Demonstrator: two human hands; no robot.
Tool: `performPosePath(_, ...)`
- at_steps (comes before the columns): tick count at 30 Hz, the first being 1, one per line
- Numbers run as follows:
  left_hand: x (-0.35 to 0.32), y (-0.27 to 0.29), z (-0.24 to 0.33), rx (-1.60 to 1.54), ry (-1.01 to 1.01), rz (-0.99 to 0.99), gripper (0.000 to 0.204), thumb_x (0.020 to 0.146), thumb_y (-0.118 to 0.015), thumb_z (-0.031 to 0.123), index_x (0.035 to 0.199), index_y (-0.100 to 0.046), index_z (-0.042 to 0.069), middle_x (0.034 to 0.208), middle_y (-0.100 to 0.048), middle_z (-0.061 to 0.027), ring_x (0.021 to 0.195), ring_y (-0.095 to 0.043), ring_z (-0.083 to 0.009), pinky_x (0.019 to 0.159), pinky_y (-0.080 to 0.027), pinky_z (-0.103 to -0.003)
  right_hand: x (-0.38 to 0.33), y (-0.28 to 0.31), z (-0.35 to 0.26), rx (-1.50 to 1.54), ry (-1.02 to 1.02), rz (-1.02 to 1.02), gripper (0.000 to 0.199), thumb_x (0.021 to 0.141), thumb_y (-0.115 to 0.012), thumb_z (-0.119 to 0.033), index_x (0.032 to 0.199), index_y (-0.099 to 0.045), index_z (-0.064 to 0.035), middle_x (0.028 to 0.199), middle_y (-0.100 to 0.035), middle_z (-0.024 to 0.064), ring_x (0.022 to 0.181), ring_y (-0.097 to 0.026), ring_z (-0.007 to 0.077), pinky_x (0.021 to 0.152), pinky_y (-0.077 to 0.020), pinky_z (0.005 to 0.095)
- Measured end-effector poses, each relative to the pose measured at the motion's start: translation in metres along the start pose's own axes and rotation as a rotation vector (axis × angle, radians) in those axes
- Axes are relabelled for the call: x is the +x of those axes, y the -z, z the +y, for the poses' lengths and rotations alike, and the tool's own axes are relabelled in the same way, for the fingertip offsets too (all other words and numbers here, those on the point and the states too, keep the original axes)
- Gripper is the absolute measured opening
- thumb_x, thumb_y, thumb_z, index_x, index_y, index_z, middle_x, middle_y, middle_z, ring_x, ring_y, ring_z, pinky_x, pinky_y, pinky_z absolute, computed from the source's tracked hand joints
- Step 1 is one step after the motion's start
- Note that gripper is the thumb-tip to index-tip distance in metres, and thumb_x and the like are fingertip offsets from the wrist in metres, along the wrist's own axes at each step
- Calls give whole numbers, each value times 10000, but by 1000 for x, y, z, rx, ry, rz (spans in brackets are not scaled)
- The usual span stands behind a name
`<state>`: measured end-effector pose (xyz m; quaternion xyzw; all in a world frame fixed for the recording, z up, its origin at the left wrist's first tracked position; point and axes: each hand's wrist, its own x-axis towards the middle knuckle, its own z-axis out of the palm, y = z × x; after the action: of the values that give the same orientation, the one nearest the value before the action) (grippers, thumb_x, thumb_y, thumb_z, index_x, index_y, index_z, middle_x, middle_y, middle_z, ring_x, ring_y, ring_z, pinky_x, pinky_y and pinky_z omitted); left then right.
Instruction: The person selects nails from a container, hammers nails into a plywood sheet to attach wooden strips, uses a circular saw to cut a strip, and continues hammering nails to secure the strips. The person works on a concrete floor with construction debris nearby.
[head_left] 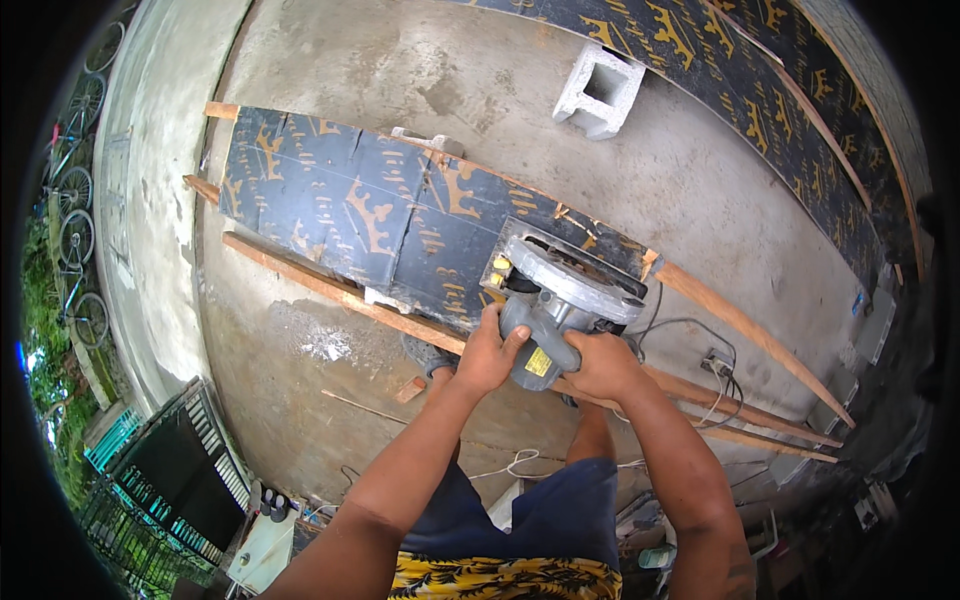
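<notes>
A grey circular saw (572,280) rests with its flat base on a dark printed plywood panel (335,195), near the panel's right end. My right hand (603,366) is wrapped round the saw's handle. On the other side, my left hand (486,350) grips the saw's body, its thumb against the grey housing. The blade is hidden beneath the metal guard. Under the panel run long wooden strips, and one wooden strip (750,335) sticks out past its right end. Another wooden strip (330,288) lies along the near edge.
A hollow concrete block (600,92) stands on the concrete floor beyond the panel. More printed plywood (740,100) lies at the far right. A power cord with a socket box (717,362) trails over the floor at right. A brick fragment (410,389) lies near my feet.
</notes>
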<state>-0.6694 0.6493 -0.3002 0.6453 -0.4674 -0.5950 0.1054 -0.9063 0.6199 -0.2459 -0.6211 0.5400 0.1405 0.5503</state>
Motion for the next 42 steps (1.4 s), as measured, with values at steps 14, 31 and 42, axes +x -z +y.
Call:
performPosePath(14,4,19,-2,4,4,31,764,1001,-628,589,1419,-428,-19,1224,-654,-360,1192,-624,-530,1009,-491,-539,12,3,-19,34,15,15,402,793,-747,-292,1152,-685,-122,1002,-755,215,976,-724,426,863,-568,524)
performPosePath(31,12,65,-3,58,22,47,699,1024,-621,544,1407,-444,-13,1256,-639,-339,1204,-645,-461,1017,-500,-486,41,2,-53,27,35,26,358,792,-711,-233,1133,-693,-126,993,-751,211,963,-718,432,866,-570,525)
performPosePath(42,13,81,-1,65,52,53,729,1015,-617,574,1423,-432,-2,1273,-637,-334,1216,-638,-467,1023,-498,-490,51,1,-64,42,44,29,371,789,-704,-233,1141,-693,-120,1010,-750,217,980,-718,430,882,-570,520)
